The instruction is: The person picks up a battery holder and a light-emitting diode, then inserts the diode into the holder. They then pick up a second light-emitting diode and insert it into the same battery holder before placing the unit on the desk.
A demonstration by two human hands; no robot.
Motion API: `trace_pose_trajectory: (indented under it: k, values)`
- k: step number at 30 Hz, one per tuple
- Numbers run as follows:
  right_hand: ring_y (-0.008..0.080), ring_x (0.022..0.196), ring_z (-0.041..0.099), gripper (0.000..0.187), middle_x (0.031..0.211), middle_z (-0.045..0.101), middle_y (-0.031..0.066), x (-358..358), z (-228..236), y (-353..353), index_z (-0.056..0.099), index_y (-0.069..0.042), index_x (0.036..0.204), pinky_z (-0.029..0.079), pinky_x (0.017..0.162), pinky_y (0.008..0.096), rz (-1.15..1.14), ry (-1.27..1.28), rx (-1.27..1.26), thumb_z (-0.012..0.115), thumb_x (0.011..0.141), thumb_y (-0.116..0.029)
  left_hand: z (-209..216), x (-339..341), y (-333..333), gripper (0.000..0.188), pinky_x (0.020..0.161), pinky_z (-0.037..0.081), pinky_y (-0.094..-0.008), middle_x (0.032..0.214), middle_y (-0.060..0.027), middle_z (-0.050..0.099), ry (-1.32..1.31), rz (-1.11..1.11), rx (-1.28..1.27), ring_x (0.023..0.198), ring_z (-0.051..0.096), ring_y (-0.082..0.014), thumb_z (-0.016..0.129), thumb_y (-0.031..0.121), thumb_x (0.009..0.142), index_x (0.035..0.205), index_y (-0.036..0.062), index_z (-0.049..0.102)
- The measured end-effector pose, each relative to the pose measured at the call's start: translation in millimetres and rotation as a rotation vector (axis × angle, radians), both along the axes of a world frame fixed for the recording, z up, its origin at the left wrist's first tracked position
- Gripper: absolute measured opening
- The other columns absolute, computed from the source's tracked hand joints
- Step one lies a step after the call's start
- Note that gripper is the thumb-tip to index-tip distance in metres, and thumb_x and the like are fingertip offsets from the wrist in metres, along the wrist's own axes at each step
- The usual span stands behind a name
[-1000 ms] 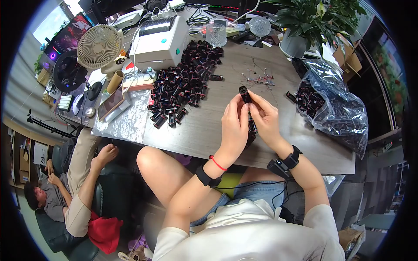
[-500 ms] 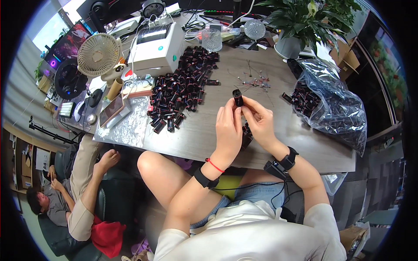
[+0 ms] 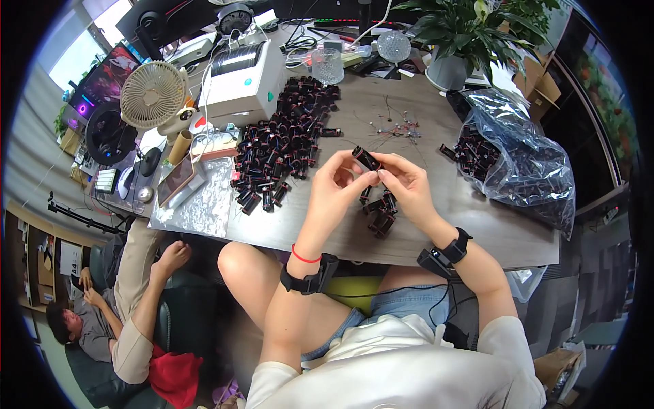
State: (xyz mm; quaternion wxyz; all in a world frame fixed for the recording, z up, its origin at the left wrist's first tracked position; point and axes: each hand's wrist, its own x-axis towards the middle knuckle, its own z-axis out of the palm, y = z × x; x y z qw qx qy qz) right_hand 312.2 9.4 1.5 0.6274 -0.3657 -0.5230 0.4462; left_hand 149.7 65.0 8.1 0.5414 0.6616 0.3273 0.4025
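Note:
A small black cylindrical part (image 3: 366, 158) with a reddish end is held up over the table's middle, lying slanted between the fingertips of both hands. My left hand (image 3: 334, 185) pinches it at its left end, thumb bent in from below. My right hand (image 3: 407, 187) grips its right end with thumb and forefinger. Several similar black cylinders (image 3: 383, 217) lie on the table just below the hands, partly covered by them. To the left spreads a large heap of the same cylinders (image 3: 279, 146). Beyond the hands lie small loose pieces with thin wires (image 3: 402, 128).
An open clear plastic bag (image 3: 521, 160) with more cylinders lies at the right. Behind the heap stand a white printer (image 3: 242, 92) and a fan (image 3: 153, 94). A phone (image 3: 176, 180) rests at left, a potted plant (image 3: 447, 71) far right. Another person (image 3: 95, 327) sits at left.
The cylinder has gone from upright to slanted. My left hand has shifted left and opened its grip wider around it, uncovering more of the cylinders on the table below.

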Motion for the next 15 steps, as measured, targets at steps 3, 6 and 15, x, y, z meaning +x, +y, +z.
trace_pose_trajectory:
  k: [3, 6, 15]
  values:
    - [0.0101, 0.093, 0.059, 0.031, 0.108, 0.060, 0.0054, -0.5, -1.3, -0.6, 0.058, 0.004, 0.123, 0.050, 0.081, 0.0242, 0.013, -0.023, -0.018, 0.052, 0.093, 0.001, 20.1, -1.9, -7.6, 0.050, 0.069, 0.047, -0.0193, 0.090, -0.0013, 0.058, -0.110, -0.011, -0.013, 0.076, 0.057, -0.0064, 0.073, 0.002, 0.080, 0.125, 0.0008, 0.053]
    - [0.0095, 0.090, 0.058, 0.030, 0.103, 0.059, 0.0042, -1.2, 0.0, -0.3, 0.059, 0.004, 0.122, 0.050, 0.079, 0.0241, 0.014, -0.028, -0.022, 0.053, 0.093, 0.001, 23.6, -0.8, -12.1, 0.056, 0.071, 0.047, -0.0199, 0.093, -0.0020, 0.058, -0.159, 0.023, 0.028, 0.078, 0.057, -0.0069, 0.074, 0.000, 0.078, 0.129, 0.0035, 0.050]
    - [0.0094, 0.084, 0.058, 0.028, 0.096, 0.061, 0.0038, -0.5, -1.5, -3.4, 0.060, 0.003, 0.118, 0.050, 0.076, 0.0237, 0.022, -0.044, 0.003, 0.051, 0.092, 0.000, 25.8, -5.0, -12.8, 0.036, 0.076, 0.048, -0.0242, 0.095, -0.0040, 0.063, 0.094, 0.123, 0.448, 0.083, 0.059, -0.0109, 0.076, 0.003, 0.073, 0.106, 0.0012, 0.063]
